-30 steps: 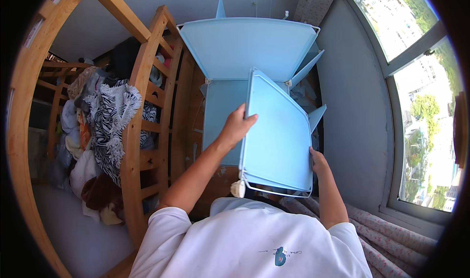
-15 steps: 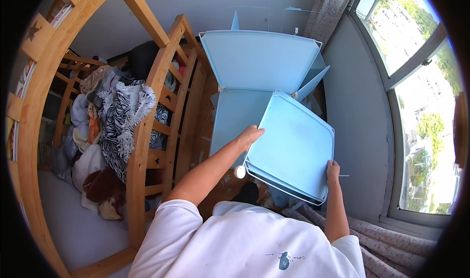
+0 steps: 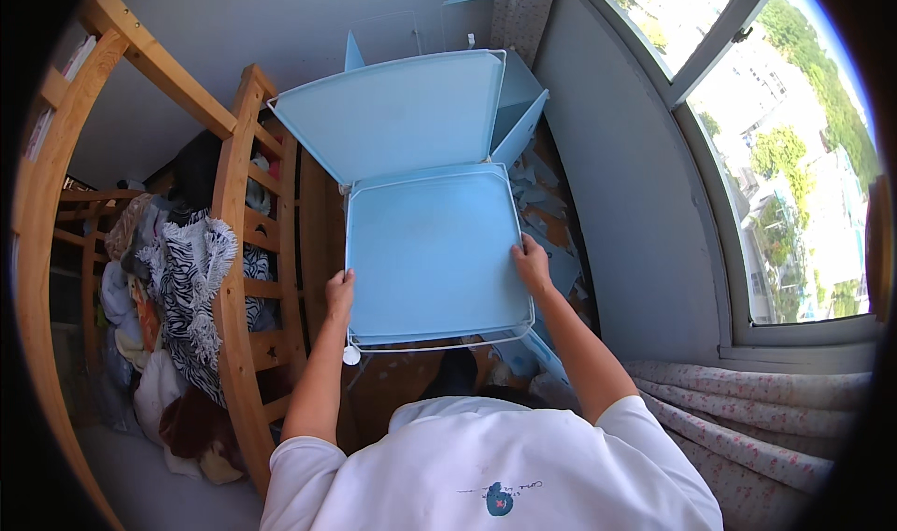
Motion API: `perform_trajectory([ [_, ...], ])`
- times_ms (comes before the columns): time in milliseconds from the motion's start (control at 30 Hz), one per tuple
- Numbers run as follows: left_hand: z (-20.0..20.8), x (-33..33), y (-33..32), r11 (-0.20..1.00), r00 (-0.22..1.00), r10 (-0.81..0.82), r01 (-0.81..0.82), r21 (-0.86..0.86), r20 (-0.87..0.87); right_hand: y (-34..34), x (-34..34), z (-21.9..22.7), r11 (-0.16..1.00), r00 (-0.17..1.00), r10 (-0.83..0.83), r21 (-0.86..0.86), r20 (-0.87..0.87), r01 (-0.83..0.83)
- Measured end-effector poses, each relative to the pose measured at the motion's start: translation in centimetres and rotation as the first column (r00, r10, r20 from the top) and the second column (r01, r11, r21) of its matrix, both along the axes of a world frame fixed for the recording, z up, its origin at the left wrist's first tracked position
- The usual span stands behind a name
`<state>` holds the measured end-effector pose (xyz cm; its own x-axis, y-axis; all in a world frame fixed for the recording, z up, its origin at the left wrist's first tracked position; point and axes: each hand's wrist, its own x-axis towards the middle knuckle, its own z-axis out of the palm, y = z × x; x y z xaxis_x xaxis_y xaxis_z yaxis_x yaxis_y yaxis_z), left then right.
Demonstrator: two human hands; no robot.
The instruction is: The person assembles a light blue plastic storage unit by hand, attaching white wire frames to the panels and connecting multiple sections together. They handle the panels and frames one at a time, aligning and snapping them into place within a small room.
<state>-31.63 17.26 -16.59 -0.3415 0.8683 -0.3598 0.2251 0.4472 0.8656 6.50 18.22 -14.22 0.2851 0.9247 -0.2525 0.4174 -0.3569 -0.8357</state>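
A light blue square panel (image 3: 430,260) in a white wire frame lies level in front of me, held at both sides. My left hand (image 3: 340,295) is closed round its left edge, just above a small white wheel (image 3: 351,354). On the opposite edge, my right hand (image 3: 532,264) grips the frame, fingers partly hidden beneath. Right behind it, a second blue panel (image 3: 402,110) with a white rim leans up and back. More blue panels (image 3: 519,129) stand at angles at its right side.
A wooden bunk bed (image 3: 245,251) with a ladder-like rail runs along the left, heaped with clothes and a zebra-patterned blanket (image 3: 192,260). Loose blue pieces (image 3: 551,218) litter the floor by the right wall. A window (image 3: 766,157) and a floral curtain (image 3: 729,419) are on the right.
The held panel has turned from a slant to nearly square with the panel behind it and come in front of it. My hands moved with it, and the view has shifted right.
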Motion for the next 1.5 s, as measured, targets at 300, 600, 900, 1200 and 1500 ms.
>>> perform_trajectory([
  [300, -5.4, -1.5, -0.8, 0.966, 0.959, 0.258, -0.255, 0.036, -0.122, -5.6, 0.8, 1.4, 0.985, 0.958, -0.066, -0.171, -0.278, 0.018],
  [600, -5.9, -2.1, -0.1, 0.961, 0.912, 0.257, -0.277, -0.020, -0.319, -18.1, 3.5, -9.8, 0.772, 0.745, -0.566, -0.545, -0.353, 0.327],
  [900, 1.9, -1.6, 0.1, 0.993, 0.995, 0.099, -0.097, -0.072, 0.026, -9.7, 2.8, -9.2, 0.846, 0.721, -0.526, -0.358, -0.450, 0.394],
  [1200, 13.5, 1.9, 0.6, 0.976, 0.868, -0.157, 0.209, -0.060, 0.472, -8.0, 1.4, -10.0, 0.922, 0.728, -0.356, -0.346, -0.585, 0.173],
  [1500, 21.8, 10.0, -1.9, 0.932, 0.926, -0.321, 0.272, 0.241, 0.198, -12.9, 3.2, -7.7, 0.890, 0.659, -0.430, -0.414, -0.618, 0.192],
])
